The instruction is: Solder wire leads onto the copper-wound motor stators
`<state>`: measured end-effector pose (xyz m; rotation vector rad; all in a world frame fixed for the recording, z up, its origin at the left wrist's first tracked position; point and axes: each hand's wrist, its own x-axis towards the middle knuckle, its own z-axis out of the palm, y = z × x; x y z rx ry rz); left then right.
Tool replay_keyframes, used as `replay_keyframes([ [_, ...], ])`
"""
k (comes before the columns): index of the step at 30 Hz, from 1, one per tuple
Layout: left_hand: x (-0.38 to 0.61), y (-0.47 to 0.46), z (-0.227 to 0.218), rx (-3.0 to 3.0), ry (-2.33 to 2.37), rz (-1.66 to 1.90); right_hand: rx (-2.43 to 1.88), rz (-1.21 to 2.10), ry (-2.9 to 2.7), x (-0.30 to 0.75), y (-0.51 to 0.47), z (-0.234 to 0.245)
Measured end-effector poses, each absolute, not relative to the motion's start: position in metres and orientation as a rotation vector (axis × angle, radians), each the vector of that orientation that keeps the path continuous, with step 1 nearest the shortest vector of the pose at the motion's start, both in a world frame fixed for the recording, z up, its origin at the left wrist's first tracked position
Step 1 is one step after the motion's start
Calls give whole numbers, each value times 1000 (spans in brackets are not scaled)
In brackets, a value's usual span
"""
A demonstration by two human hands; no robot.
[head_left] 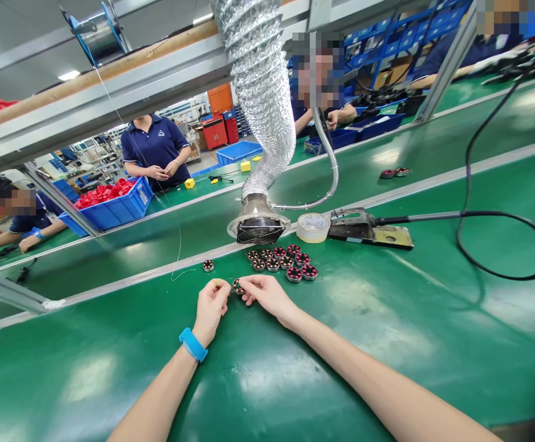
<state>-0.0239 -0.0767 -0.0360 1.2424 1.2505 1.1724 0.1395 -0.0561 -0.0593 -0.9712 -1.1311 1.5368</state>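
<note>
My right hand [266,293] pinches a small round wound coil part [237,286] just above the green bench mat [295,356]. My left hand [211,305], with a blue wristband [192,344] on the wrist, is closed in a loose fist beside it, thumb and fingertips pressed together close to the part; what it pinches is too small to make out. A cluster of several similar red-and-black round parts [282,261] lies just beyond my hands. One more part [208,265] lies apart to the left. A thin wire [178,242] hangs down from a spool [97,34] overhead.
A silver flexible duct with a fan-shaped intake [258,226] sits behind the parts. A tape roll [313,227], a soldering stand [369,228] and a looping black cable [507,245] lie to the right. Other people work across the conveyor belt near a blue bin [115,205] of red parts.
</note>
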Motion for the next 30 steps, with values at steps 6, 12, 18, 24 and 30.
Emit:
replay_keyframes([
  [6, -28, -74, -37, 1249, 1165, 1117, -1021, 1556, -1156, 140, -56, -59],
  [12, -30, -74, -35, 1225, 1051, 1040, -1008, 1543, -1234, 142, -58, -58],
  [18, -30, -74, -33, 1166, 1036, 1072, -996, 1539, -1266, 142, -59, -57],
  [24, -33, -72, -35, 1067, 1096, 1127, -1015, 1543, -1154, 143, -58, -58],
  [30, -28, -77, -38, 1204, 1166, 1040, -967, 1550, -1079, 141, -58, -61],
])
